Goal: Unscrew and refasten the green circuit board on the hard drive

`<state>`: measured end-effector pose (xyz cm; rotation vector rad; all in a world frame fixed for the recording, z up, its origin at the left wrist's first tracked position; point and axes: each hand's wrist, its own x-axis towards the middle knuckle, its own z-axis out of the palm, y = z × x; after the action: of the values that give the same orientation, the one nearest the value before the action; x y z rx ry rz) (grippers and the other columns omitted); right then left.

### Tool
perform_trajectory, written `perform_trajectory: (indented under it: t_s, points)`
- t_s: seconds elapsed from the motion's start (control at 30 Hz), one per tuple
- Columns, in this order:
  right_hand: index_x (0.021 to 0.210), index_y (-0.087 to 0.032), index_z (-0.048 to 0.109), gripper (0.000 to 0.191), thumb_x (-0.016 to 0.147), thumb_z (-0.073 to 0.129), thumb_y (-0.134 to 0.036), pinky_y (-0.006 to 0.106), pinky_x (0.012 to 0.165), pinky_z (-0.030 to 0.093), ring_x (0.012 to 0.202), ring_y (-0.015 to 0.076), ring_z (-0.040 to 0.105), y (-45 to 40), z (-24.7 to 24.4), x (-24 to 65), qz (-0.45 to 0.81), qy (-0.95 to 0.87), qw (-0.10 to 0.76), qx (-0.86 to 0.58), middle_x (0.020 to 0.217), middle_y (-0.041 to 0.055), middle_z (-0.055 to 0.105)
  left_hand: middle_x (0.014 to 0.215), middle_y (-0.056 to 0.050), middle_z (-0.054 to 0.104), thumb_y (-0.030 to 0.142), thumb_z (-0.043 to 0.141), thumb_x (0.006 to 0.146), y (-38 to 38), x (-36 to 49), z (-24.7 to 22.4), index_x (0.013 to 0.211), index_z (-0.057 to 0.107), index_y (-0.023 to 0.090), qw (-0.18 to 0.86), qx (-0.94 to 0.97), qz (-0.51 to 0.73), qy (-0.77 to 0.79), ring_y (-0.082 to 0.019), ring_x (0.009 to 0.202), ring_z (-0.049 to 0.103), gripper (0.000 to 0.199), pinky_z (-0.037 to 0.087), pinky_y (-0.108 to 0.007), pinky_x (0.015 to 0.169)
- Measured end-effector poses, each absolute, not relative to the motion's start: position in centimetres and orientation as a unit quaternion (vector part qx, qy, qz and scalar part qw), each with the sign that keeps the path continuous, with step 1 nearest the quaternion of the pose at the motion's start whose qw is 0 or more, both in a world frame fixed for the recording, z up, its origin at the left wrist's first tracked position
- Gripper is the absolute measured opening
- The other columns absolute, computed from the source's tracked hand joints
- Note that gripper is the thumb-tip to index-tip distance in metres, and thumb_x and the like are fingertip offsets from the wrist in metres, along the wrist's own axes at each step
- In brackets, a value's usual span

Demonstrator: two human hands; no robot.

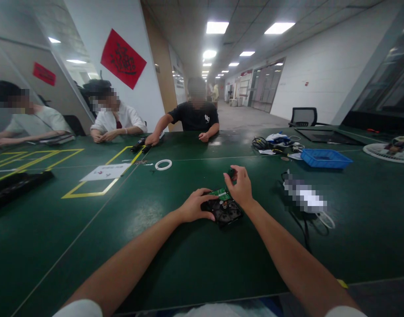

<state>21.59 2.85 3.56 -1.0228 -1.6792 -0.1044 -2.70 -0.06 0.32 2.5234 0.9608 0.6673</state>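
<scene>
On the green table in front of me lies a hard drive [226, 213], its black underside up, with a green circuit board [222, 194] along its far side. My left hand [194, 206] grips the drive's left edge, thumb at the near side and fingers over the board. Just above the drive's far right corner, my right hand [240, 186] is closed in a pinch. Between its thumb and fingers is a small dark piece [232, 173], too small and partly covered to name.
To the right are a blurred-out device with cables [304, 196], a blue tray [325, 158] and a heap of cables [276, 141]. A white ring [163, 164] and a paper sheet [105, 172] lie left. Across the table, a person in black [195, 116] reaches toward dark tools [141, 145].
</scene>
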Motion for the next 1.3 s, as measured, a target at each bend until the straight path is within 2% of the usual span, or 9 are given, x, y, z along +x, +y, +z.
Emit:
perform_trajectory:
  t_s: [0.13,0.37,0.53,0.73,0.9,1.03,1.1,1.3]
  points:
    - [0.138,-0.022,0.043,0.044,0.097,0.055,-0.032,0.042,0.083,0.061,0.099,0.0241,0.069,2.7,2.8,22.1,-0.007,-0.724,0.562,-0.4,0.126,0.0146,0.06,0.145,-0.01,0.049,0.067,0.083,0.066,0.0,-2.8,0.2,0.14,0.06,0.036,0.181,0.891,0.236,0.342,-0.036,0.134,0.046,0.083,0.036,-0.053,0.114]
    - [0.13,-0.023,0.051,0.039,0.095,0.061,-0.038,0.044,0.077,0.062,0.081,0.0223,0.066,2.3,3.5,22.6,-0.046,-0.727,0.539,-0.423,0.111,0.011,0.061,0.146,-0.01,0.048,0.067,0.083,0.066,0.0,-2.7,0.3,0.141,0.059,0.037,0.183,0.892,0.231,0.343,-0.036,0.133,0.046,0.084,0.037,-0.054,0.113]
    - [0.134,-0.022,0.047,0.038,0.097,0.055,-0.03,0.045,0.084,0.062,0.099,0.0251,0.066,2.2,3.3,22.8,-0.035,-0.724,0.559,-0.403,0.123,0.0144,0.059,0.145,-0.011,0.048,0.069,0.082,0.066,0.0,-2.6,0.2,0.141,0.059,0.036,0.179,0.893,0.23,0.342,-0.036,0.133,0.047,0.085,0.037,-0.053,0.113]
    - [0.126,-0.023,0.051,0.036,0.095,0.062,-0.036,0.045,0.08,0.062,0.095,0.0255,0.065,2.4,3.4,22.9,-0.054,-0.722,0.554,-0.411,0.115,0.0129,0.059,0.145,-0.01,0.048,0.069,0.082,0.066,0.1,-2.7,0.1,0.141,0.059,0.036,0.176,0.894,0.237,0.337,-0.036,0.133,0.047,0.085,0.037,-0.052,0.113]
    - [0.128,-0.024,0.05,0.033,0.096,0.055,-0.028,0.045,0.087,0.06,0.108,0.0274,0.063,2.0,4.2,22.9,-0.053,-0.743,0.537,-0.396,0.121,0.0138,0.059,0.146,-0.011,0.048,0.07,0.08,0.068,0.0,-2.7,0.1,0.141,0.059,0.036,0.175,0.894,0.236,0.337,-0.035,0.134,0.046,0.084,0.037,-0.051,0.113]
    - [0.124,-0.022,0.051,0.031,0.096,0.057,-0.034,0.043,0.076,0.061,0.083,0.0231,0.066,1.9,4.2,22.9,-0.055,-0.724,0.531,-0.437,0.114,0.0122,0.061,0.146,-0.011,0.047,0.07,0.08,0.068,0.0,-2.7,0.2,0.141,0.058,0.036,0.178,0.895,0.229,0.338,-0.036,0.134,0.046,0.084,0.037,-0.053,0.113]
    - [0.121,-0.022,0.052,0.032,0.095,0.061,-0.038,0.042,0.074,0.06,0.078,0.0219,0.065,1.9,4.2,23.0,-0.062,-0.722,0.526,-0.445,0.11,0.0112,0.061,0.146,-0.011,0.047,0.07,0.08,0.068,0.0,-2.7,0.2,0.142,0.058,0.036,0.177,0.895,0.228,0.34,-0.036,0.134,0.045,0.084,0.037,-0.054,0.113]
    - [0.135,-0.022,0.046,0.04,0.097,0.055,-0.031,0.045,0.088,0.061,0.106,0.0262,0.067,2.1,3.9,22.9,-0.018,-0.74,0.545,-0.393,0.128,0.015,0.06,0.146,-0.011,0.047,0.071,0.079,0.068,-0.1,-2.6,0.3,0.141,0.059,0.037,0.176,0.894,0.226,0.344,-0.036,0.133,0.046,0.083,0.037,-0.054,0.112]
